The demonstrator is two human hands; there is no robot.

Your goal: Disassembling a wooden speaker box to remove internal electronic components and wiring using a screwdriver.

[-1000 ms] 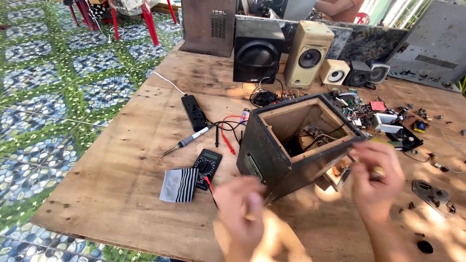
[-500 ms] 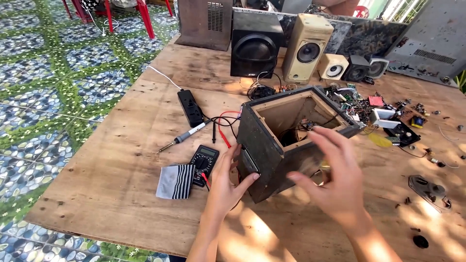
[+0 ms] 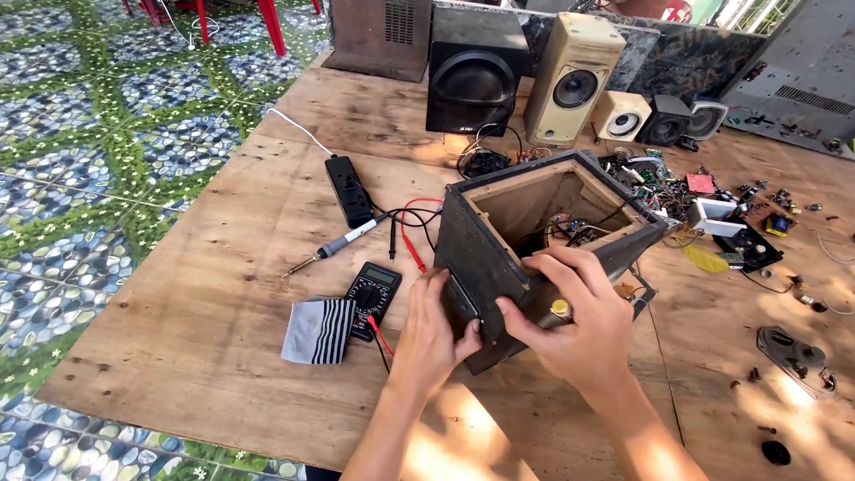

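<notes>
- Plywood tabletop (image 3: 205,294) carries everything; furthest out from the left fingers lies a striped grey cloth (image 3: 319,330), touching the near corner of a black digital multimeter (image 3: 373,287) whose red probe lead runs down toward the left hand.
- Beyond the multimeter, well away from the fingertips, lie a soldering iron (image 3: 334,248) and a black power strip (image 3: 349,190).
- The left hand (image 3: 430,337) is pressed flat against the near left face of the dark wooden speaker cabinet (image 3: 485,267), fingers spread and curled onto its lower edge, closed on nothing else.
- The cabinet sits tilted on the board, open side up; wires and a small circuit board show inside, so it is already stripped of its front and not yet closed again.
- The right hand (image 3: 570,316) wraps the near right corner, fingers hooked over the rim, thumb on the face; a small yellowish knob-like part (image 3: 560,308) shows between the fingers, though whether it is gripped I cannot tell.
- Right of the right fingers, loose electronic parts (image 3: 730,223) lie scattered, still unassembled.
- Far beyond both hands stand finished speakers: a black one (image 3: 474,76) and a beige one (image 3: 573,80).
</notes>
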